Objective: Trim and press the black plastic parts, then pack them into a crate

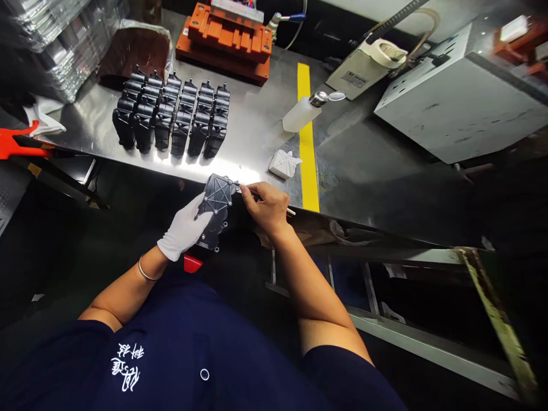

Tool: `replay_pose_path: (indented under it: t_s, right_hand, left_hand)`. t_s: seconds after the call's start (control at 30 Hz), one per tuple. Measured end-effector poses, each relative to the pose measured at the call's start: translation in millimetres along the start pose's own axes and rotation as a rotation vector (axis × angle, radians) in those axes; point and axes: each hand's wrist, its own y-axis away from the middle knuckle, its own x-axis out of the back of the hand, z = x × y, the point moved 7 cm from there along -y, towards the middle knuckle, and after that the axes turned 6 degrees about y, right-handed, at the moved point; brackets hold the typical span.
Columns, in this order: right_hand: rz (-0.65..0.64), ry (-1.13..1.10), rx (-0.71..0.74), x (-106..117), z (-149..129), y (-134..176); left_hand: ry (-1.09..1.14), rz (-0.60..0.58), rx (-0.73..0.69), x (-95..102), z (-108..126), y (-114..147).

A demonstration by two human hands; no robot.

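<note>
My left hand (186, 225), in a white glove, grips a black plastic housing (217, 197) by its side and holds it tilted just off the bench's front edge. Crossed ribs and small screw bosses cover the face turned up to me. Bare and closed, my right hand (269, 206) pinches a thin pen-like tool (291, 211), whose pale rear end sticks out behind the fist. The tool's tip meets the housing's upper right edge, near a small lug; its exact shape is too small to tell.
Several black housings (171, 117) stand in a row on the metal bench (252, 120). Behind them sits an orange fixture (226, 43). A pump bottle (302, 113) and a folded white cloth (285, 164) lie near the yellow tape (309, 165). Rightward is a white box (462, 103).
</note>
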Motion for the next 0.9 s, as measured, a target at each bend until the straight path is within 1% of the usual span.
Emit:
replay_pose_path:
  t_s: [0.1, 0.23, 0.43, 0.53, 0.7, 0.77, 0.9]
  right_hand:
    - [0.016, 0.032, 0.003, -1, 1, -2]
    - [0.035, 0.007, 0.0, 2, 0, -1]
    - [0.019, 0.02, -0.012, 1, -2, -1]
    - [0.024, -0.003, -0.021, 0, -2, -1]
    - [0.034, -0.006, -0.046, 6, -4, 1]
    - [0.019, -0.058, -0.038, 10, -6, 4]
    - [-0.05, -0.164, 0.028, 15, -13, 14]
  left_hand:
    - [0.008, -0.004, -0.001, -0.7, 1, 0]
    - [0.009, -0.013, -0.01, -1.1, 1, 1]
    - [0.001, -0.006, -0.019, 0.3, -2, 0]
    - [0.005, -0.022, -0.019, -0.6, -3, 0]
    - [-0.007, -0.019, -0.03, 0.4, -2, 0]
    - [0.001, -0.013, -0.027, 1.0, -3, -1]
    - [0.022, 0.018, -0.019, 3.0, -6, -3]
